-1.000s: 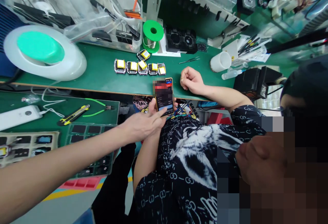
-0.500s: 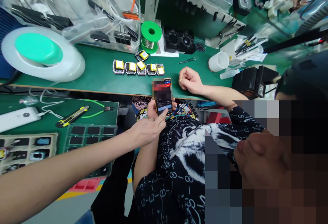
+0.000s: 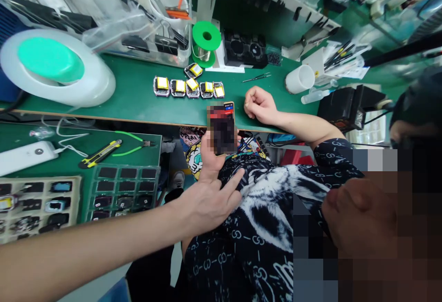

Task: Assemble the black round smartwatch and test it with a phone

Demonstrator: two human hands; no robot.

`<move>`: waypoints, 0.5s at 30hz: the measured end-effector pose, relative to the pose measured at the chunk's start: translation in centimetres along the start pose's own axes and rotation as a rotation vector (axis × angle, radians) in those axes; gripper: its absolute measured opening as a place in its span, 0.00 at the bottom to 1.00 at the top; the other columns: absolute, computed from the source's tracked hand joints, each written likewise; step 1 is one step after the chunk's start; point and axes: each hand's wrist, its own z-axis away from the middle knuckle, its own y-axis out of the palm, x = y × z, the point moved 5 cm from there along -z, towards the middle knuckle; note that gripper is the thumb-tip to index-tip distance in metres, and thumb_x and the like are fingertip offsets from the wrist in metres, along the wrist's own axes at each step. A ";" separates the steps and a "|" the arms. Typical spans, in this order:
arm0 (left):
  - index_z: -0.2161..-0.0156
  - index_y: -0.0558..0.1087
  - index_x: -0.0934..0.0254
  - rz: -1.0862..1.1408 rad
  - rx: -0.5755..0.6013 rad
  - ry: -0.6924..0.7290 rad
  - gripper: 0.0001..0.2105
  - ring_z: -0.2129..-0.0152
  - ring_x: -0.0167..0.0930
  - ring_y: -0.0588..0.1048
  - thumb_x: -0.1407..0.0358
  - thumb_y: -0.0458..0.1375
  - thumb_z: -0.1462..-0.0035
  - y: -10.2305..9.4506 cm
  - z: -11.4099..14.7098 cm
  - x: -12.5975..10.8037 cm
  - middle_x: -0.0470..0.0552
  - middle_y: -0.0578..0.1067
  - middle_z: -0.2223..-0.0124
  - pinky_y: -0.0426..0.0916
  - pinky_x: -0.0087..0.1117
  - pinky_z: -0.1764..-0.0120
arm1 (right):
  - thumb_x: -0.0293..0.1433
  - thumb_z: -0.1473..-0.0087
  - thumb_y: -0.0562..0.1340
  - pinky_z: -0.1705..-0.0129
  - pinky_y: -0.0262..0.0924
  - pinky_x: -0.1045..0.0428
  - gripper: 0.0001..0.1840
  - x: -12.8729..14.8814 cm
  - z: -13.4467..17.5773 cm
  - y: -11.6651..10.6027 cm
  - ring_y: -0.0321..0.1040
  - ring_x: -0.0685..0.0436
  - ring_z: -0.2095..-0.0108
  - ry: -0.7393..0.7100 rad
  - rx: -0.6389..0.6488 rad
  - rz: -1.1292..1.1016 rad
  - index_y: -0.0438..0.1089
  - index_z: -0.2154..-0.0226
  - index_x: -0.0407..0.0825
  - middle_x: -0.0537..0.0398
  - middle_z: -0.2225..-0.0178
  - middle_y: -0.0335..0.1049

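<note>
My left hand (image 3: 212,200) reaches in from the left, below a phone (image 3: 223,127) and apart from it. It holds nothing; a finger points out toward the upper right. The phone is upright in a co-worker's hand (image 3: 210,150), its screen partly blurred out. The co-worker's other hand (image 3: 260,104) rests loosely curled on the green bench (image 3: 131,81). My right hand is not in view. Behind the phone stands a row of small open device cases (image 3: 178,88) with yellow-edged battery packs, one more case (image 3: 193,70) behind them.
Tweezers (image 3: 256,78), a green solder spool (image 3: 206,39) and a white cup (image 3: 299,79) stand toward the back. On the left surface are a utility knife (image 3: 100,153), green-handled cutters (image 3: 133,148), a white power bank (image 3: 26,159) and parts trays (image 3: 126,177). The co-worker's body (image 3: 262,200) fills the right.
My left hand has drawn back from the phone's screen, downward, after a finger was at its lower part. The co-worker still holds the phone. The view has shifted slightly.
</note>
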 end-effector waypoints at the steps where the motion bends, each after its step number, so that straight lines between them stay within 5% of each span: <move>1: 0.53 0.76 0.63 -0.052 0.025 0.011 0.15 0.49 0.44 0.80 0.72 0.50 0.37 0.0 0.3 -0.6 0.63 0.68 0.32 0.80 0.40 0.61 | 0.44 0.40 0.69 0.83 0.50 0.59 0.19 0.0 0.0 0.0 0.56 0.56 0.86 -0.003 -0.004 0.000 0.63 0.67 0.51 0.68 0.83 0.63; 6: 0.54 0.77 0.66 -0.122 0.142 -0.124 0.17 0.60 0.39 0.84 0.77 0.47 0.40 0.7 1.1 0.2 0.67 0.68 0.33 0.77 0.34 0.72 | 0.44 0.40 0.69 0.84 0.50 0.59 0.19 0.0 0.0 0.1 0.56 0.56 0.86 -0.005 -0.007 -0.002 0.62 0.67 0.51 0.68 0.83 0.62; 15: 0.56 0.75 0.69 -0.031 0.079 -0.191 0.14 0.53 0.44 0.82 0.78 0.47 0.37 1.1 0.5 1.7 0.68 0.67 0.32 0.81 0.39 0.61 | 0.44 0.40 0.69 0.84 0.50 0.58 0.19 0.1 -0.1 0.0 0.56 0.56 0.86 0.001 -0.004 -0.005 0.63 0.67 0.51 0.68 0.84 0.62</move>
